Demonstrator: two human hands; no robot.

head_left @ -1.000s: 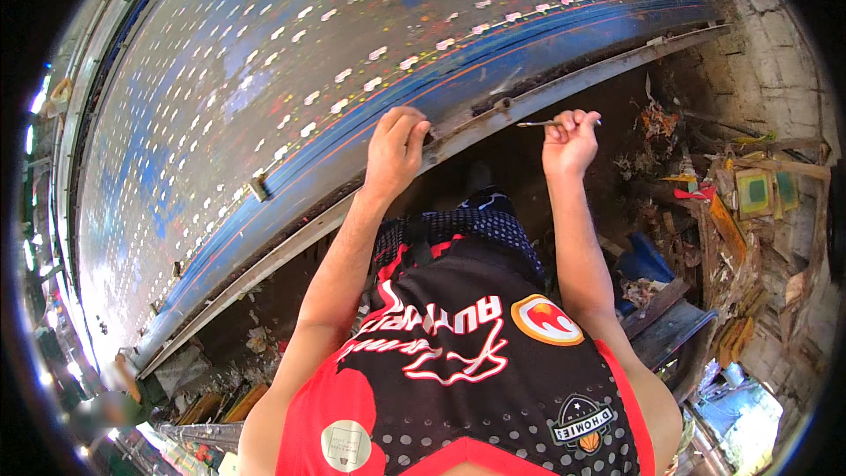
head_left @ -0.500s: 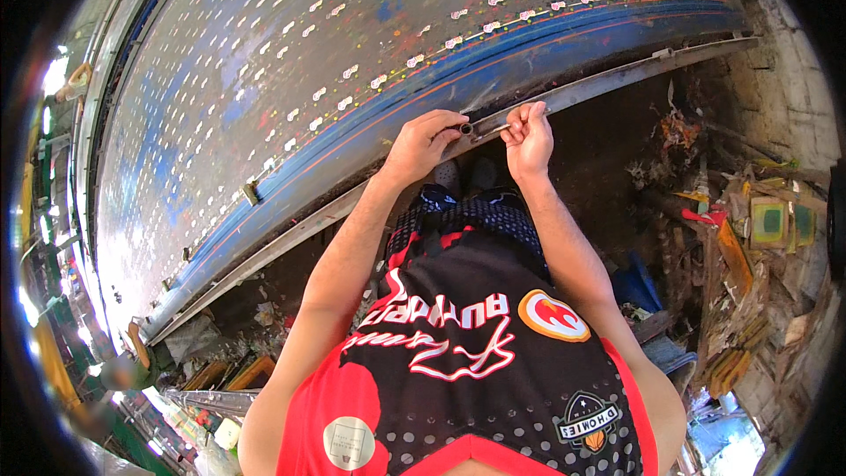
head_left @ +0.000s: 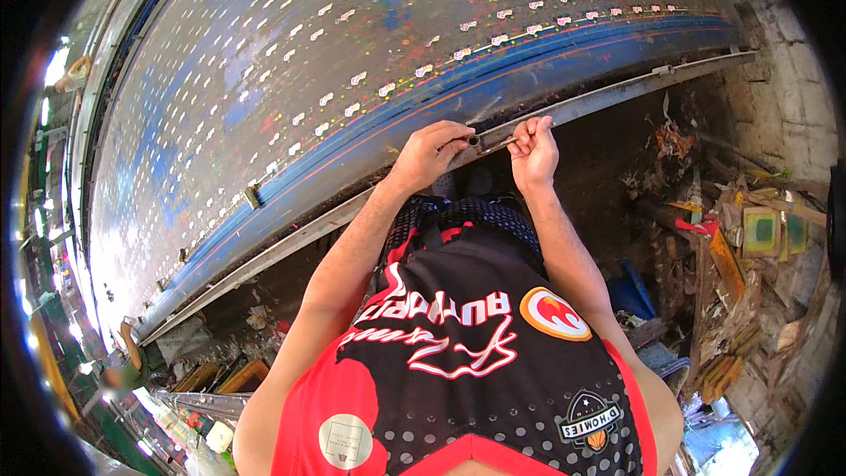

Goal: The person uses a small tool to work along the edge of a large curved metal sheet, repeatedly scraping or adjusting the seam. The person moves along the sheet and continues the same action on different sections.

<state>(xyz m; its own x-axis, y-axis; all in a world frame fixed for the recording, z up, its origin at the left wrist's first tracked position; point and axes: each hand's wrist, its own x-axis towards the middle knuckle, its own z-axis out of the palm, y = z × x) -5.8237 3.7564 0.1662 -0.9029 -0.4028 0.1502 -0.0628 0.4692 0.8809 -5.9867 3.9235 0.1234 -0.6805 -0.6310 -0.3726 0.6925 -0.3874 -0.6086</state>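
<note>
The left hand [head_left: 430, 157] pinches a small dark metal ring [head_left: 474, 140], likely light, rigid and best rim-held, at the near edge of a blue-grey bench [head_left: 564, 59]; the right hand [head_left: 535, 155] grips a slim metallic rod [head_left: 507, 143].

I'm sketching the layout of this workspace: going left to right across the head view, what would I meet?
Small metal block on the panel's edge → left hand → small dark ring → thin metal tool → right hand → yellow-and-green square piece.
</note>
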